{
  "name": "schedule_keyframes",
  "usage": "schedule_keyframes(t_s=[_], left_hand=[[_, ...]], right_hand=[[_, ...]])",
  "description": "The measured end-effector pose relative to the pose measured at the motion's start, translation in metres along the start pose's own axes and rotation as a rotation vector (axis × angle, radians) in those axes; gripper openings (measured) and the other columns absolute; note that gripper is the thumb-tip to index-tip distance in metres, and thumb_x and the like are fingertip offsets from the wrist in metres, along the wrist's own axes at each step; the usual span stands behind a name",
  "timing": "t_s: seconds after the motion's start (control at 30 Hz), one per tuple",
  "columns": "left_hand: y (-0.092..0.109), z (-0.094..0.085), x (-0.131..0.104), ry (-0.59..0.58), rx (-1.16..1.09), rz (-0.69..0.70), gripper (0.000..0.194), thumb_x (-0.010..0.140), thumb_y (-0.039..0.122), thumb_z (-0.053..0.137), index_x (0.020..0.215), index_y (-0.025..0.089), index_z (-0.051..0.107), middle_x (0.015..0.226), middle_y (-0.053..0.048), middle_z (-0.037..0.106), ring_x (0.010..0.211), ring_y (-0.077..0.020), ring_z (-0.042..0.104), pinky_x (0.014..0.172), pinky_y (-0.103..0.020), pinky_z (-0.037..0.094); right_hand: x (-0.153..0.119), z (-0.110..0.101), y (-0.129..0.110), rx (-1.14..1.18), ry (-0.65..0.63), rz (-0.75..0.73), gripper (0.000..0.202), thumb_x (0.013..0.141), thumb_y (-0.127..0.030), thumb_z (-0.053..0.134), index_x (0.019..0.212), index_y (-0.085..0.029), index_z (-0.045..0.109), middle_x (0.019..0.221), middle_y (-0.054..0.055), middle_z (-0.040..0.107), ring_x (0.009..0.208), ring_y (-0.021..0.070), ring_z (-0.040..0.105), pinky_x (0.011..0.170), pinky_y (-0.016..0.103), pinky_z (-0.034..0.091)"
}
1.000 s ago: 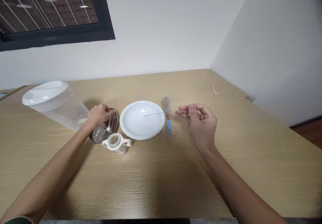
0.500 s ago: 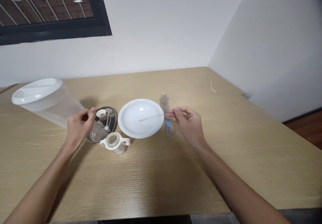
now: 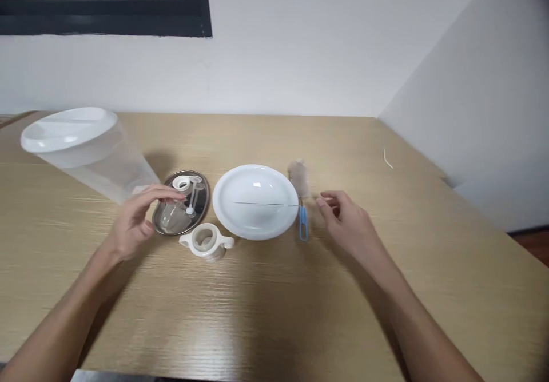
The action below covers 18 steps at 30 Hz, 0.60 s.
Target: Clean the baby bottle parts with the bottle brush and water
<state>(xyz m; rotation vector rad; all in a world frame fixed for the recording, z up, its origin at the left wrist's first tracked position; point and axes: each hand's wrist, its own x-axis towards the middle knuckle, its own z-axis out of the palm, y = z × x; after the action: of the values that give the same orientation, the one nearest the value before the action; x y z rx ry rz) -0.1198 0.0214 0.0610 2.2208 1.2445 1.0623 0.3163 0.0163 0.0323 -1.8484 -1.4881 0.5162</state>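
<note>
My left hand (image 3: 135, 219), open and holding nothing, hovers beside a metal tray (image 3: 206, 190). On that tray lie a clear container (image 3: 175, 217), a white ring (image 3: 181, 183) and a translucent thin piece (image 3: 193, 198). My right hand (image 3: 343, 216) has its fingers curled but apart, with nothing in them, to the right of a brush with a blue handle (image 3: 303, 225). A thin wire (image 3: 266, 203) lies across the white bowl (image 3: 253, 225). Between bowl and tray, nearer me, a white two-handled cup holder (image 3: 207, 242) stands on the table.
A tall translucent pitcher (image 3: 100, 162) with a white lid stands at the left, behind my left hand. A small pale strip (image 3: 387, 159) lies at the far right of the wooden table (image 3: 274, 313). A wall rises behind it.
My right hand has let go of the thin wire, which now rests over the bowl, and has drawn back to the right. My left hand has opened. The view has shifted.
</note>
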Motion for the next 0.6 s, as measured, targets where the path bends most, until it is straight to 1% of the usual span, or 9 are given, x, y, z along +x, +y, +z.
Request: schedule_keyframes(t_s=[0.03, 0.07, 0.1, 0.17, 0.27, 0.33, 0.4, 0.47, 0.6], left_hand=[[0.004, 0.000, -0.001, -0.082, -0.019, 0.041, 0.079, 0.081, 0.086, 0.058, 0.126, 0.022, 0.070, 0.127, -0.013, 0.072, 0.117, -0.0338, 0.066, 0.103, -0.048, 0.053], [0.009, 0.000, -0.003, -0.151, -0.014, 0.061, 0.078, 0.078, 0.078, 0.071, 0.134, 0.025, 0.064, 0.133, -0.012, 0.069, 0.121, -0.0344, 0.065, 0.106, -0.049, 0.052], [0.013, 0.002, -0.004, -0.214, -0.003, 0.071, 0.080, 0.074, 0.069, 0.082, 0.139, 0.027, 0.059, 0.137, -0.012, 0.067, 0.124, -0.0348, 0.064, 0.108, -0.049, 0.051], [0.019, 0.007, -0.006, -0.313, 0.061, 0.049, 0.085, 0.069, 0.057, 0.091, 0.142, 0.031, 0.055, 0.138, -0.010, 0.067, 0.124, -0.0344, 0.065, 0.106, -0.049, 0.053], [0.022, 0.017, -0.009, -0.403, 0.091, 0.022, 0.083, 0.068, 0.052, 0.092, 0.140, 0.034, 0.056, 0.135, -0.008, 0.070, 0.121, -0.0338, 0.068, 0.100, -0.046, 0.058], [0.019, 0.024, -0.011, -0.417, 0.091, -0.020, 0.080, 0.068, 0.052, 0.092, 0.138, 0.034, 0.058, 0.134, -0.007, 0.071, 0.118, -0.0334, 0.070, 0.098, -0.044, 0.060], [0.015, 0.029, -0.012, -0.425, 0.083, -0.071, 0.076, 0.068, 0.051, 0.091, 0.136, 0.034, 0.061, 0.132, -0.006, 0.073, 0.114, -0.0331, 0.072, 0.093, -0.041, 0.062], [0.011, 0.034, -0.013, -0.417, 0.085, -0.099, 0.073, 0.070, 0.049, 0.090, 0.136, 0.035, 0.063, 0.128, -0.006, 0.075, 0.109, -0.0327, 0.075, 0.088, -0.039, 0.063], [0.006, 0.039, -0.013, -0.328, 0.069, -0.035, 0.068, 0.068, 0.048, 0.091, 0.130, 0.035, 0.068, 0.113, -0.005, 0.080, 0.093, -0.0300, 0.079, 0.079, -0.034, 0.065]], right_hand=[[0.001, 0.000, 0.002, -0.067, -0.092, 0.037, 0.040, 0.091, -0.050, 0.060, 0.115, -0.019, 0.069, 0.099, 0.013, 0.077, 0.091, 0.0288, 0.069, 0.081, 0.040, 0.048], [0.001, 0.000, 0.003, -0.097, -0.153, 0.064, 0.040, 0.091, -0.051, 0.060, 0.114, -0.020, 0.068, 0.102, 0.012, 0.078, 0.092, 0.0287, 0.070, 0.080, 0.039, 0.047], [0.001, 0.002, 0.003, -0.108, -0.199, 0.081, 0.039, 0.092, -0.052, 0.059, 0.113, -0.020, 0.068, 0.103, 0.013, 0.078, 0.092, 0.0287, 0.070, 0.079, 0.038, 0.047], [-0.001, 0.007, 0.000, -0.087, -0.249, 0.100, 0.038, 0.093, -0.051, 0.057, 0.107, -0.019, 0.069, 0.102, 0.013, 0.079, 0.092, 0.0285, 0.071, 0.080, 0.037, 0.046], [-0.004, 0.014, -0.007, -0.080, -0.271, 0.099, 0.038, 0.094, -0.052, 0.053, 0.097, -0.019, 0.072, 0.091, 0.010, 0.078, 0.083, 0.0253, 0.070, 0.076, 0.035, 0.046], [-0.004, 0.017, -0.010, -0.069, -0.283, 0.092, 0.042, 0.094, -0.056, 0.052, 0.088, -0.019, 0.072, 0.083, 0.008, 0.077, 0.076, 0.0223, 0.068, 0.071, 0.032, 0.045], [-0.005, 0.018, -0.011, -0.063, -0.288, 0.088, 0.044, 0.089, -0.059, 0.058, 0.080, -0.019, 0.072, 0.073, 0.005, 0.074, 0.067, 0.0194, 0.063, 0.064, 0.030, 0.042], [-0.006, 0.018, -0.012, -0.051, -0.279, 0.096, 0.041, 0.085, -0.057, 0.063, 0.076, -0.018, 0.072, 0.066, 0.003, 0.071, 0.059, 0.0165, 0.057, 0.058, 0.028, 0.037], [-0.008, 0.018, -0.011, -0.002, -0.259, 0.123, 0.031, 0.078, -0.049, 0.070, 0.072, -0.018, 0.072, 0.057, -0.001, 0.065, 0.052, 0.0130, 0.049, 0.052, 0.026, 0.031]])
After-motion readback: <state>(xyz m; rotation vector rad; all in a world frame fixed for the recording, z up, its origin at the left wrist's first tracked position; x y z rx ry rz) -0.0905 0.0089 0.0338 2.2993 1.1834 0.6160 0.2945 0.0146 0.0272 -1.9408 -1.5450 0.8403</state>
